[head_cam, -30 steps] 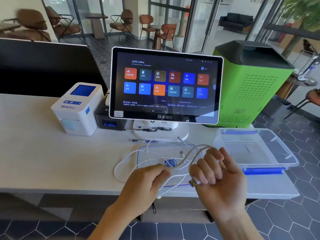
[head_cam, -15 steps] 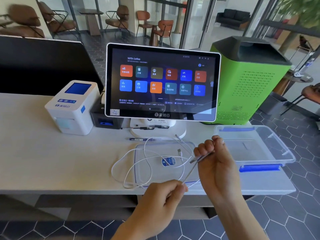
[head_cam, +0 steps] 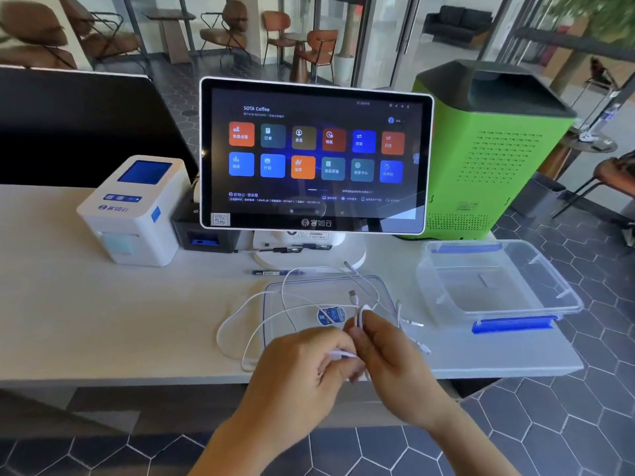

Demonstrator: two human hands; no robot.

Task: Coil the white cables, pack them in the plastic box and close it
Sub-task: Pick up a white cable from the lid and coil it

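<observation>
Thin white cables lie in loose loops on the white counter, partly across a flat clear lid with a blue round sticker. My left hand and my right hand meet over the counter's front edge, both pinching one white cable. A short folded loop of it sticks up from my right fingers. Cable ends with plugs trail to the right of my right hand. The clear plastic box with blue clips stands open at the right end of the counter, nothing in it.
A touchscreen terminal stands behind the lid, a white label printer to its left and a green machine at the back right. A blue pen lies by the terminal's foot. The counter ends just right of the box.
My hands were apart with a cable length stretched between them; now they have come together low over the lid, and the cable is folded into a short loop in my right hand.
</observation>
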